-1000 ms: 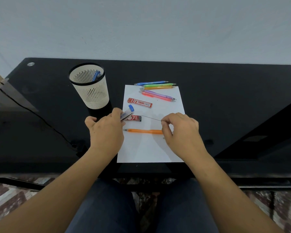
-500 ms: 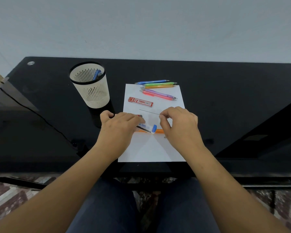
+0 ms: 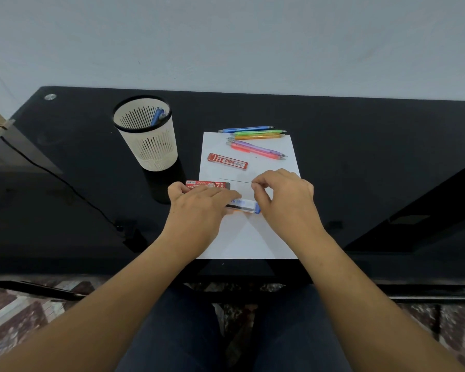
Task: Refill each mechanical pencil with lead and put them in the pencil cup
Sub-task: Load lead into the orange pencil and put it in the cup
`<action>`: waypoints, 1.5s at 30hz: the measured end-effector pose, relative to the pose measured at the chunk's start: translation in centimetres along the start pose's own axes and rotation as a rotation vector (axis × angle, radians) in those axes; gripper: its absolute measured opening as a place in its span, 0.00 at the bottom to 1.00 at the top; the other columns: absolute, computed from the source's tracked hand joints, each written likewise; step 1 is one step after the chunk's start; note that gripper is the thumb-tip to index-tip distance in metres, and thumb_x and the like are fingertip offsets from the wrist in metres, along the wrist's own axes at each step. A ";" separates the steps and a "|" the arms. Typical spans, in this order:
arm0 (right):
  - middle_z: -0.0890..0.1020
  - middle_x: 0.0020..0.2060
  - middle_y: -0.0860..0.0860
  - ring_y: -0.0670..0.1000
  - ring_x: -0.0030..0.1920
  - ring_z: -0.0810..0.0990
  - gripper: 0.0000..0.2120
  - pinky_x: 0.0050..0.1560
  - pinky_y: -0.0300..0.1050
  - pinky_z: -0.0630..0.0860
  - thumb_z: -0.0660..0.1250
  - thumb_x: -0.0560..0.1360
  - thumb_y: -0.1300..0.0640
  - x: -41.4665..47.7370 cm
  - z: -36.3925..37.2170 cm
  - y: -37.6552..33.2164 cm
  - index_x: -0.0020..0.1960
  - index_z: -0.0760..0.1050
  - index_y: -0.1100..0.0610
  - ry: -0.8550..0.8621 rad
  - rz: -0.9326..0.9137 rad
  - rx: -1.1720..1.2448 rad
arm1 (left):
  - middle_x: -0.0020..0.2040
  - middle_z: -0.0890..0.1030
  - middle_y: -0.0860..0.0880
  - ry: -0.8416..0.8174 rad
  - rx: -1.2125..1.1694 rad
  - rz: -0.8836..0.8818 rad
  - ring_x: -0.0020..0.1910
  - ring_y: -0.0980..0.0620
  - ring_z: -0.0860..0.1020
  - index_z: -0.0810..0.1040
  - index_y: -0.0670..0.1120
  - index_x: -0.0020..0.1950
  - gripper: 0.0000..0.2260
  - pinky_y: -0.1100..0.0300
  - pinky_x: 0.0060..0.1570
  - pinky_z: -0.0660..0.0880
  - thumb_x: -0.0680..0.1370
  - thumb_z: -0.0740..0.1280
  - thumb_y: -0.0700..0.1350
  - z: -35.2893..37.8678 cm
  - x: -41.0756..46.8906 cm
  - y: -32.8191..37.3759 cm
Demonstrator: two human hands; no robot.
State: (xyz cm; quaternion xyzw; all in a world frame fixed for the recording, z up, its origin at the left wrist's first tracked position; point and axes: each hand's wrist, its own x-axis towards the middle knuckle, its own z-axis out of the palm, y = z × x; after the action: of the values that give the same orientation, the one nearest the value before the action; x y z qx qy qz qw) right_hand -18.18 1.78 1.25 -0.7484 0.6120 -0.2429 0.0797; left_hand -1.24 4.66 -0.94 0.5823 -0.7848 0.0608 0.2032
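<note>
step: refill, lead drawn | our right hand [image 3: 282, 196] pinches a lead stick [image 3: 234, 180] over the paper [image 3: 253, 237] | left hand [image 3: 199, 205], fingers [image 3: 222, 192] straight, rests on the blue-capped lead case [image 3: 246, 206] | next: we likely need one of the pencils [image 3: 255, 142] held steady for threading, then the pencil cup [image 3: 151, 149]

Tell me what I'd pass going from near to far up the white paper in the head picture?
clear lead case → thin lead → red lead case → pink pencil → orange pencil → green pencil → blue pencil at the far edge.
</note>
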 end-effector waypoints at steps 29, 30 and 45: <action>0.78 0.55 0.44 0.47 0.57 0.73 0.12 0.63 0.48 0.61 0.64 0.77 0.49 -1.5 -1.3 1.8 0.60 0.75 0.46 -0.051 -0.068 0.011 | 0.52 0.80 0.58 -0.118 -0.026 -0.086 0.55 0.55 0.71 0.79 0.57 0.55 0.08 0.56 0.51 0.53 0.82 0.61 0.49 -1.4 2.1 0.9; 0.77 0.57 0.44 0.47 0.59 0.72 0.15 0.63 0.49 0.61 0.65 0.77 0.48 -1.5 -1.3 1.8 0.63 0.74 0.46 -0.046 -0.079 0.004 | 0.50 0.80 0.57 -0.110 -0.011 -0.072 0.53 0.55 0.72 0.79 0.56 0.54 0.07 0.56 0.50 0.52 0.81 0.62 0.48 -1.4 2.1 1.0; 0.79 0.47 0.45 0.49 0.52 0.74 0.02 0.57 0.47 0.61 0.67 0.75 0.54 -1.5 -1.3 2.9 0.47 0.79 0.50 -0.006 -0.157 -0.074 | 0.61 0.76 0.57 -0.221 0.045 -0.040 0.63 0.52 0.68 0.74 0.56 0.65 0.16 0.52 0.55 0.55 0.79 0.61 0.58 -0.3 2.1 1.6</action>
State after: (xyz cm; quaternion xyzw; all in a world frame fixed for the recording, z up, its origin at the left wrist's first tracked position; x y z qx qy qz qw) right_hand -21.54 2.72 0.72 -0.7971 0.5599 -0.2235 0.0346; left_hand -3.20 3.38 0.38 0.6055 -0.7890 0.0095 0.1036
